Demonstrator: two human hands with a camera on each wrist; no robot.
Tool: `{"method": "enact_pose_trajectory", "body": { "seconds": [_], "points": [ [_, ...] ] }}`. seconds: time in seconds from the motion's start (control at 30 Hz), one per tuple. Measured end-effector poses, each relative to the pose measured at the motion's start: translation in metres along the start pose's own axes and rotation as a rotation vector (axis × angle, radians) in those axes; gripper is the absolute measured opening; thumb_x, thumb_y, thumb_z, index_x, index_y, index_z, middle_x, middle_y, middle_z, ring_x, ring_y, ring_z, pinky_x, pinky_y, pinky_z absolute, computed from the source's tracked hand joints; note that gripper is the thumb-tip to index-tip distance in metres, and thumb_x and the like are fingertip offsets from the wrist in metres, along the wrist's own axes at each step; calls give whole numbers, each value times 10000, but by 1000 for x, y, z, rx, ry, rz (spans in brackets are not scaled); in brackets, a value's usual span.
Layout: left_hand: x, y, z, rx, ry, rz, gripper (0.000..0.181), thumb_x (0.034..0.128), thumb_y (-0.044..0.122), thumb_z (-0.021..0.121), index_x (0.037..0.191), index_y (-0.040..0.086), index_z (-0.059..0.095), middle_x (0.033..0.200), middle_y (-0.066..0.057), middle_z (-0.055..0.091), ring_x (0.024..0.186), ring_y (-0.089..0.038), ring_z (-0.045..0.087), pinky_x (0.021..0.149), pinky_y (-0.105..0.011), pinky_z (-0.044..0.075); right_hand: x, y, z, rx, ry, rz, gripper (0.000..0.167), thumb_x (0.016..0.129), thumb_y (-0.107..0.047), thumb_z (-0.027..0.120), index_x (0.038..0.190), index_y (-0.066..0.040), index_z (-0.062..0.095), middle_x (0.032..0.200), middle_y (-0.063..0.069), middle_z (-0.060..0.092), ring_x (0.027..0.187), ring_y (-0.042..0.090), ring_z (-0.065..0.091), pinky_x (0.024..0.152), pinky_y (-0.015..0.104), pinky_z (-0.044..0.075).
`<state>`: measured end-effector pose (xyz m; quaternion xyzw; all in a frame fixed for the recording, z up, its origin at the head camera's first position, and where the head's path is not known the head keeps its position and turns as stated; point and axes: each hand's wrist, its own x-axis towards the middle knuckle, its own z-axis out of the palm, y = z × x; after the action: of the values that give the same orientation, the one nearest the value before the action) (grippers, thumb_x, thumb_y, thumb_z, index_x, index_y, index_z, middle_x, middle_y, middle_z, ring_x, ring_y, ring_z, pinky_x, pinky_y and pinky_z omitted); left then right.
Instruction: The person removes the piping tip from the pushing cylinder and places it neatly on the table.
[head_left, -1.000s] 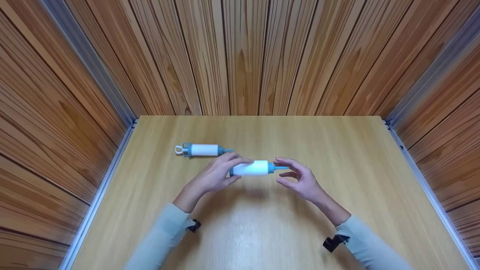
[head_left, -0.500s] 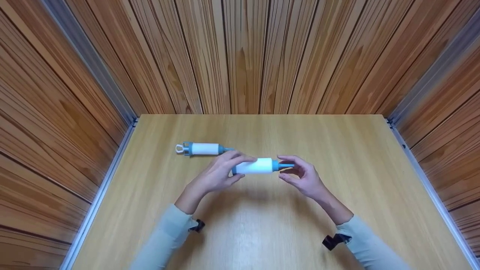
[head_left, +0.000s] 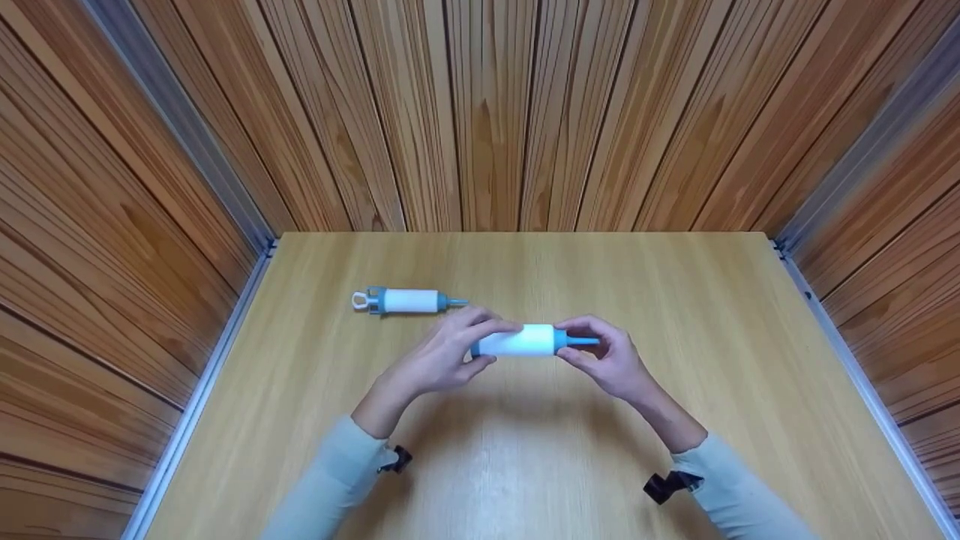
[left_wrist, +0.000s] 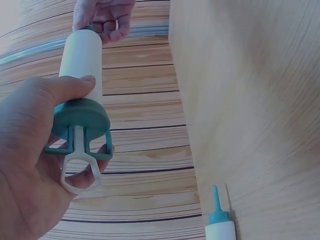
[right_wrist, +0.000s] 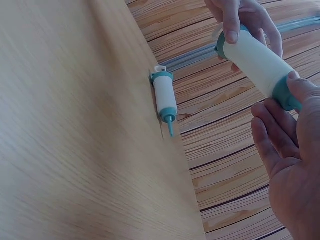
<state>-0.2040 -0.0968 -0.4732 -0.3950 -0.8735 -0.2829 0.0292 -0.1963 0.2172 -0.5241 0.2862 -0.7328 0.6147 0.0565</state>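
Table (head_left: 675, 285): pale wood, below both hands.
Left hand (head_left: 442, 356): curls round the ring end of the held tube (head_left: 534, 340).
Right hand (head_left: 611, 364): seems to pinch its blue cap (right_wrist: 282, 94); how tightly, I can't tell.
Held tube: sideways, up off the table; best kept level.
Other tube (head_left: 411, 300): lies on the table, beyond the left hand.
Blue cap: a soft, even pinch should work best.

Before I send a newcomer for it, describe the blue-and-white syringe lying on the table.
On the pale wood-grain table, look beyond the person's left hand. The blue-ended white syringe lies there, nozzle rightward; only its twin is held.
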Motion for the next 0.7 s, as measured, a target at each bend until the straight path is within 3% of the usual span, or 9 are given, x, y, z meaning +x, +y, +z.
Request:
{"method": "enact_pose_trajectory", "body": {
  "seconds": [0.2,0.43,0.7],
  "points": [
    [-2,1,-1,-7,5,27,508,1037,180,823,1522,241,683,1471,-101,707,1314,-338,696,1126,-539,620,-2,-3,0,7,-20,-21,387,939,187,752,1314,130,675,1292,-178,756,1159,28,770,986,253,667],
    [-3,0,0,23,46,100,467,1031,207,831,1482,220,709,1424,-101,735,1257,-311,729,1050,-486,658,-5,-5,0,18,-66,-38,352,997,167,697,1335,149,601,1306,-148,713,1164,18,745,1017,215,643],
    [-4,3,0,46,90,142,441,1021,181,819,1451,204,727,1390,-108,761,1209,-301,746,972,-460,662,-3,-8,2,39,-87,-76,341,995,181,671,1320,164,568,1281,-132,699,1113,16,735,983,218,655]
  ]
}}
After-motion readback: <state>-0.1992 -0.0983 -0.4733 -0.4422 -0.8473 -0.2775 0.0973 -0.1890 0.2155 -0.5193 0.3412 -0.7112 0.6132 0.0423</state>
